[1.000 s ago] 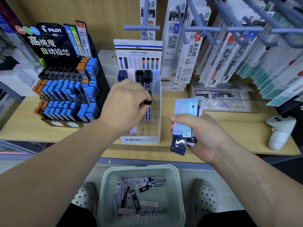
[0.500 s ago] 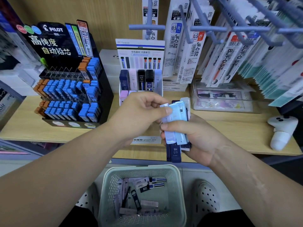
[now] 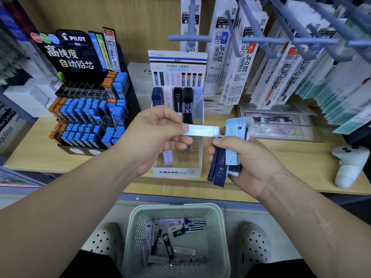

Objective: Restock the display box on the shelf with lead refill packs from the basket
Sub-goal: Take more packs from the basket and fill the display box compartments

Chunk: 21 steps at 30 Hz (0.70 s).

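two hands meet before the display box (image 3: 176,171) on the shelf (image 3: 285,157). left hand (image 3: 156,135) pinches one pale lead refill pack (image 3: 202,131), held level just above the box. right hand (image 3: 249,163): grip wrapped round a bundle of blue packs (image 3: 232,143). loose packs (image 3: 180,227) lie in the basket (image 3: 176,207) below.

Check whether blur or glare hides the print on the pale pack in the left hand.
Head view: the pale lilac plastic pack pinched by the left hand is washed out and smeared, print unreadable; the navy pack in the right hand reads sharply; wide-angle bending splays the grey-blue display hooks at the top.
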Motion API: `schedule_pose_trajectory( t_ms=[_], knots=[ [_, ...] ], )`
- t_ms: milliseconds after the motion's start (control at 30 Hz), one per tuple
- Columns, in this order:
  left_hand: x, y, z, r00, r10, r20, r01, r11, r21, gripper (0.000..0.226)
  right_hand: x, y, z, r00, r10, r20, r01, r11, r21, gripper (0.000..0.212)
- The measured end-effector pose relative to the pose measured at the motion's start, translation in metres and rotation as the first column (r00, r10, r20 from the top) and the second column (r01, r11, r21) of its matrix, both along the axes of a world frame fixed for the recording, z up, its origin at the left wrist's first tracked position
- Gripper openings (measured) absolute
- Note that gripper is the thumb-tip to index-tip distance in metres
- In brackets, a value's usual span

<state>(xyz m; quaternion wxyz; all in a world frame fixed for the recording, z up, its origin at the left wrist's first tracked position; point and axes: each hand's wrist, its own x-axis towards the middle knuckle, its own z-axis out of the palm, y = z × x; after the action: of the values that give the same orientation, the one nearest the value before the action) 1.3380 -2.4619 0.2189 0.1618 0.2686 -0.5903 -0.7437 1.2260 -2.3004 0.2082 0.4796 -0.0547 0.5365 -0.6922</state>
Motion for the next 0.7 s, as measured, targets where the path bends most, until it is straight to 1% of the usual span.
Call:
schedule_pose_trajectory(
  t_ms=[67, 133, 267, 333, 400, 467, 533, 633, 700],
  knots=[
    [0.004, 0.004, 0.0, 0.996, -0.091, 0.024, 0.091, 0.995, -0.029, 0.026, 0.0, -0.001, -0.001, 1.0, -0.018, 0.003, 0.018, 1.0, 0.002, 0.012],
    [0.007, 0.006, -0.001, 0.981, -0.182, 0.069, 0.188, 0.978, -0.094, 0.042, 0.002, -0.003, 0.001, 0.999, -0.035, 0.0, 0.035, 0.999, 0.004, 0.011],
    [0.013, 0.01, -0.004, 0.926, -0.343, 0.159, 0.372, 0.898, -0.233, 0.069, 0.009, -0.006, 0.005, 0.999, -0.044, -0.013, 0.044, 0.998, -0.034, 0.021],
    [0.014, 0.011, -0.005, 0.907, -0.379, 0.183, 0.418, 0.86, -0.292, 0.074, 0.012, -0.007, 0.006, 0.998, -0.008, -0.054, 0.006, 0.999, -0.036, 0.034],
    [0.014, 0.012, -0.007, 0.908, -0.374, 0.189, 0.417, 0.85, -0.322, 0.068, 0.014, -0.008, 0.007, 0.996, 0.022, -0.086, -0.025, 0.999, -0.033, 0.043],
    [0.014, 0.011, -0.01, 0.915, -0.359, 0.184, 0.401, 0.854, -0.33, 0.053, 0.015, -0.008, 0.008, 0.995, 0.037, -0.094, -0.04, 0.999, -0.033, 0.043],
    [0.014, 0.01, -0.012, 0.923, -0.345, 0.169, 0.382, 0.871, -0.309, 0.039, 0.016, -0.008, 0.011, 0.994, 0.053, -0.094, -0.056, 0.998, -0.03, 0.041],
    [0.011, 0.011, -0.011, 0.942, -0.302, 0.147, 0.333, 0.9, -0.283, 0.026, 0.013, -0.007, 0.008, 0.996, 0.036, -0.081, -0.038, 0.999, -0.025, 0.039],
    [0.008, 0.012, -0.011, 0.963, -0.236, 0.126, 0.265, 0.909, -0.321, 0.023, 0.011, -0.006, 0.007, 0.997, 0.02, -0.07, -0.021, 1.0, -0.016, 0.027]
  ],
)
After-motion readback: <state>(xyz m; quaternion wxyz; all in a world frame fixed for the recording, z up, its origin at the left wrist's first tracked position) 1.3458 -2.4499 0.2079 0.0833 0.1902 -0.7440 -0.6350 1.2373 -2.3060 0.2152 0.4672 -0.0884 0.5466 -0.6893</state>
